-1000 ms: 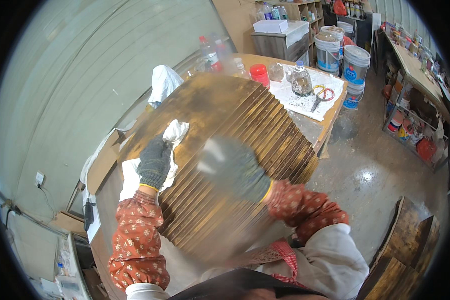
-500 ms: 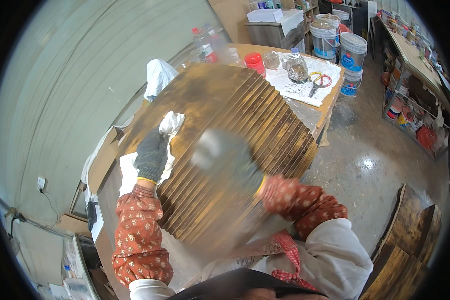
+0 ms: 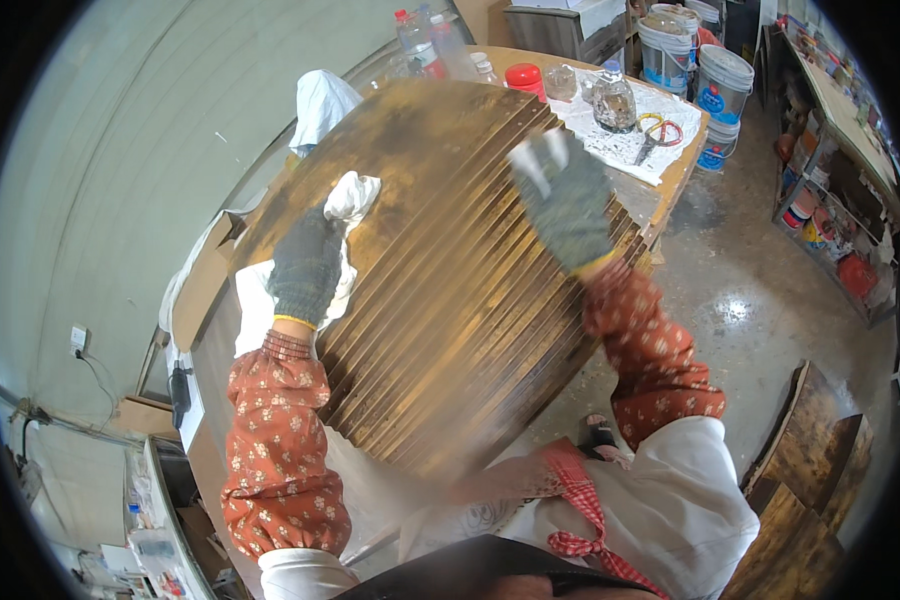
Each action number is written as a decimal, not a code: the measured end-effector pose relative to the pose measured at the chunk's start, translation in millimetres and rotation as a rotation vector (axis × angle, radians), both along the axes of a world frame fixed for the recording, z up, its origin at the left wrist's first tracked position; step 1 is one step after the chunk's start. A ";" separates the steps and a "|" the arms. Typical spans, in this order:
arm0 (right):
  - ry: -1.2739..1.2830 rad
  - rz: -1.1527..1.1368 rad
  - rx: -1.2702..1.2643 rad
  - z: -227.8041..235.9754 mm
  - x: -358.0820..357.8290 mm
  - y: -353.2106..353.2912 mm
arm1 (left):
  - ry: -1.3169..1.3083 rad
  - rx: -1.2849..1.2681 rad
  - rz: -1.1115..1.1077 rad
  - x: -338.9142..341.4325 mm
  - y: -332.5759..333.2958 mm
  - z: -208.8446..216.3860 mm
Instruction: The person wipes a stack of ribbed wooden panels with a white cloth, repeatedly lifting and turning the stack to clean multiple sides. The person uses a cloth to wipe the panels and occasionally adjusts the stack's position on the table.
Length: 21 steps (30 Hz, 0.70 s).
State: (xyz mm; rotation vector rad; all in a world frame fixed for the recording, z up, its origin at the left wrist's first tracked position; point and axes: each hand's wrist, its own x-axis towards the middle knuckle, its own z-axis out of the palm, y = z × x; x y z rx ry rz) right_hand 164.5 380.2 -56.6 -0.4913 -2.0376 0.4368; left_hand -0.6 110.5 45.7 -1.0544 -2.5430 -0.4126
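Note:
A dark brown wooden panel (image 3: 410, 130) with yellowish patches lies in front of me. Parallel ridges and grooves run across its right part. My left hand (image 3: 308, 262), in a dark grey knitted glove, is closed on a crumpled white cloth (image 3: 354, 196) on the panel's smooth left part. My right hand (image 3: 564, 204), gloved alike, is over the far right end of the ridges. Its fingers look curled together and slightly blurred. Something whitish shows at the fingertips; whether it is a held piece or part of the glove is unclear.
On the table's far corner, scissors (image 3: 656, 136), a clear jar of dark liquid (image 3: 614, 104) and a red-lidded jar (image 3: 526, 80) stand near bottles (image 3: 420, 46). Lidded buckets (image 3: 722, 84) are stacked beyond. Brown wooden pieces (image 3: 806, 480) lean at lower right.
My right hand has swept far and to the right along the ridges, from the panel's middle to its far right end. My left hand stays on the cloth. The view has shifted slightly.

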 end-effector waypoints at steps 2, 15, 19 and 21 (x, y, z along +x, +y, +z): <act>0.045 0.223 -0.102 11.9 10.5 -57.7 | -0.054 -0.024 0.070 2.7 2.4 1.7; 0.029 -0.121 0.301 -31.0 13.0 6.9 | 0.023 0.002 -0.037 -10.0 -4.7 -5.9; 0.005 -0.105 0.166 -13.1 13.8 -1.4 | 0.035 0.014 -0.058 -7.6 -3.8 -4.9; 0.096 0.125 0.050 5.6 28.2 -50.2 | 0.027 0.040 -0.055 -4.8 -2.9 -3.8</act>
